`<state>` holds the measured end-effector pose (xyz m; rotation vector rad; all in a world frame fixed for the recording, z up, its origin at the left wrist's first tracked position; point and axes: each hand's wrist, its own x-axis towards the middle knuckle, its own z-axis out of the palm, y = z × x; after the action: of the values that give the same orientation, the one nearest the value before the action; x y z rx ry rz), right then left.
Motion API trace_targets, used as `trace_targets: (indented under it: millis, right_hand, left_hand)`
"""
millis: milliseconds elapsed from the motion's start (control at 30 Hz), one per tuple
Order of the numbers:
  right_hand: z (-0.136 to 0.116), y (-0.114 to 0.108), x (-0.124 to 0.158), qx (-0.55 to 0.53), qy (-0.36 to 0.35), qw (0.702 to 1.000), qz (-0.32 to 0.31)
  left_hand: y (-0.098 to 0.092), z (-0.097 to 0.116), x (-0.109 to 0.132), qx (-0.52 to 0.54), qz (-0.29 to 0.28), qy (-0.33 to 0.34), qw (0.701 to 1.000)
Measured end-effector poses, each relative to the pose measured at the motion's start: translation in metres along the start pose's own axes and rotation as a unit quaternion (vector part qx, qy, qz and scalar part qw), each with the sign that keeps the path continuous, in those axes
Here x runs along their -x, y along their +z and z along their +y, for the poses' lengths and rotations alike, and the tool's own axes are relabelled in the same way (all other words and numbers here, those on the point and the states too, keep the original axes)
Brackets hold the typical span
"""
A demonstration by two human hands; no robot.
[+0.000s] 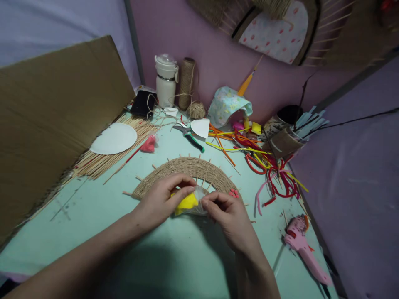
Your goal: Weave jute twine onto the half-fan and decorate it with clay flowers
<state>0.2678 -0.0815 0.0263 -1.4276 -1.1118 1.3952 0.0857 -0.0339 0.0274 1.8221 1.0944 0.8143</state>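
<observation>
Between my hands is a clear plastic bag point(200, 195) with a lump of yellow modelling clay point(187, 202) in it. My left hand point(163, 195) pinches the bag at the clay end. The fingertips of my right hand point(229, 214) are closed on the other end of the clear plastic. Just behind and partly under my hands lies a half-round twine weaving point(187, 166), with thin sticks poking out around its curve. Several small red clay pieces point(233, 193) sit on its right end. Part of the weaving's lower edge is hidden by my hands.
A bag of red clay point(149, 143), a white oval point(114, 138), thin sticks point(96, 162) and cardboard point(62, 108) are left. Behind stand pruning shears point(193, 141), a white bottle point(166, 83) and a twine spool point(186, 83). Pipe cleaners point(280, 182) and a pink glue gun point(307, 251) are right.
</observation>
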Motion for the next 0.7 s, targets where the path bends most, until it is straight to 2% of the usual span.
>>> trace_targets:
  millis: [100, 200, 300, 433, 567, 700]
  right_hand:
    - [0.003, 0.0, -0.001, -0.035, 0.004, 0.999, 0.021]
    - [0.005, 0.001, -0.002, -0.06, 0.004, 0.997, 0.041]
    - [0.007, 0.001, -0.002, -0.068, 0.004, 0.997, 0.039]
    - [0.01, 0.002, -0.001, -0.088, 0.015, 0.996, 0.022]
    - [0.012, 0.004, -0.001, -0.107, 0.021, 0.994, 0.01]
    - [0.012, 0.006, -0.001, -0.144, 0.037, 0.989, -0.003]
  left_hand:
    - [0.001, 0.001, 0.003, -0.086, 0.069, 0.087, 0.99]
    - [0.006, 0.001, 0.007, -0.129, 0.077, 0.17, 0.974]
    - [0.012, 0.0, 0.009, -0.128, 0.036, 0.17, 0.976]
    - [0.015, -0.001, 0.01, -0.103, 0.01, 0.153, 0.983]
    - [0.015, -0.002, 0.01, -0.113, 0.005, 0.173, 0.978]
    - [0.016, -0.003, 0.011, -0.111, 0.024, 0.192, 0.975]
